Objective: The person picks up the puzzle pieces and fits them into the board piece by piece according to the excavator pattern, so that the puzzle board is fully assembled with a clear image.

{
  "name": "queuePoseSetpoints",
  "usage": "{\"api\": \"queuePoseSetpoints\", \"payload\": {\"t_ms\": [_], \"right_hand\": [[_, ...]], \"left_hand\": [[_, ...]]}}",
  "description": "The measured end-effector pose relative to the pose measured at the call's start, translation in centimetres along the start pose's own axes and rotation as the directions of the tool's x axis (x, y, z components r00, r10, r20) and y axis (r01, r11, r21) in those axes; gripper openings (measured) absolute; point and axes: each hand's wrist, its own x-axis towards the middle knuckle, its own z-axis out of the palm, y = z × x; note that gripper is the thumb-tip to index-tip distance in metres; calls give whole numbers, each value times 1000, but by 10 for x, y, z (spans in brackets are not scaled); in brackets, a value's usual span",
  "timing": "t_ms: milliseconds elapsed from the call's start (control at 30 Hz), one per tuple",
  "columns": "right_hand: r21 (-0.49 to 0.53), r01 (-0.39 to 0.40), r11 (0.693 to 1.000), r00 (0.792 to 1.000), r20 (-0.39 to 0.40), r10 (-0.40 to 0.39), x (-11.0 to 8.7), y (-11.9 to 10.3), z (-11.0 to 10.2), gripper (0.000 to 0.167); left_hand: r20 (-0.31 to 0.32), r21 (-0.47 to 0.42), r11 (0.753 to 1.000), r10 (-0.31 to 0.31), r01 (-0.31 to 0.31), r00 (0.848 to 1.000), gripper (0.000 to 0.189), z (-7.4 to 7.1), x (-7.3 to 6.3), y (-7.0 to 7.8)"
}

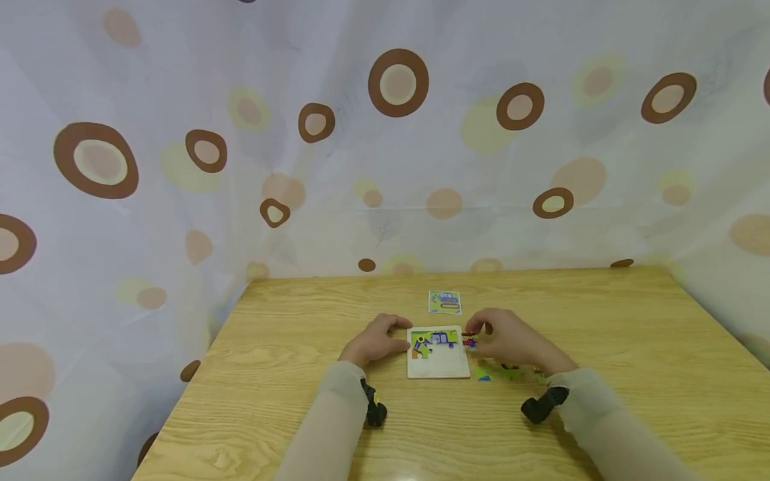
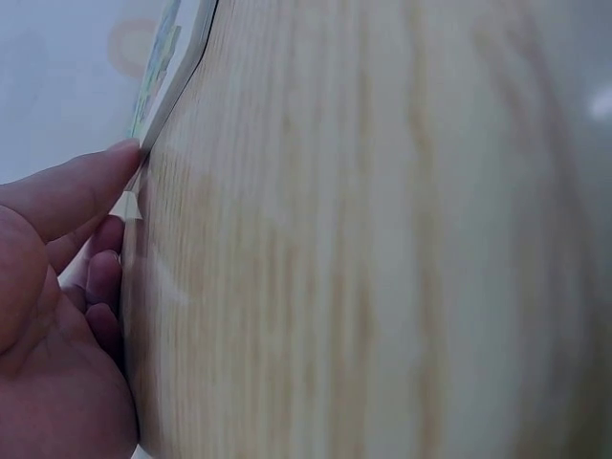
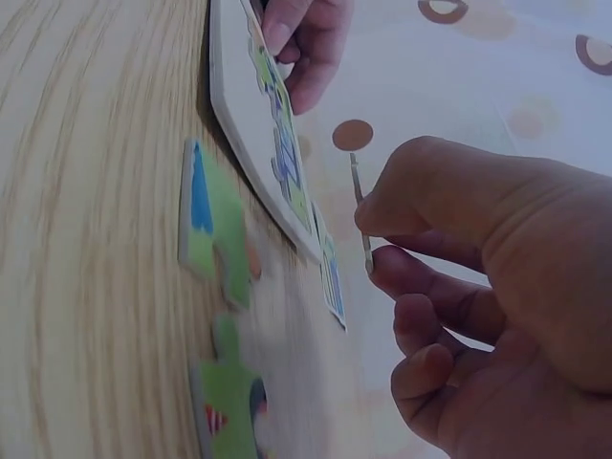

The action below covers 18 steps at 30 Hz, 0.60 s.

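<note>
A white puzzle board lies on the table, its upper part filled with pieces showing a blue vehicle on green. My left hand holds the board's left edge, thumb against the side and a finger near the far corner. At the right edge my right hand pinches a puzzle piece between thumb and index finger, just above the table. That piece appears edge-on in the right wrist view. Loose puzzle pieces lie below the right hand, partly hidden by it in the head view.
Behind the board lies a small picture card with a blue vehicle on green. The wooden table reaches back to a patterned cloth hanging around it. A black wrist camera is strapped to the right wrist.
</note>
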Motion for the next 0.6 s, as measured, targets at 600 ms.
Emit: {"api": "queuePoseSetpoints", "payload": {"t_ms": [600], "right_hand": [[32, 50, 998, 997, 50, -51, 23, -21, 24, 27]], "left_hand": [[4, 6, 1000, -12, 12, 1000, 36, 0, 2, -1]]}}
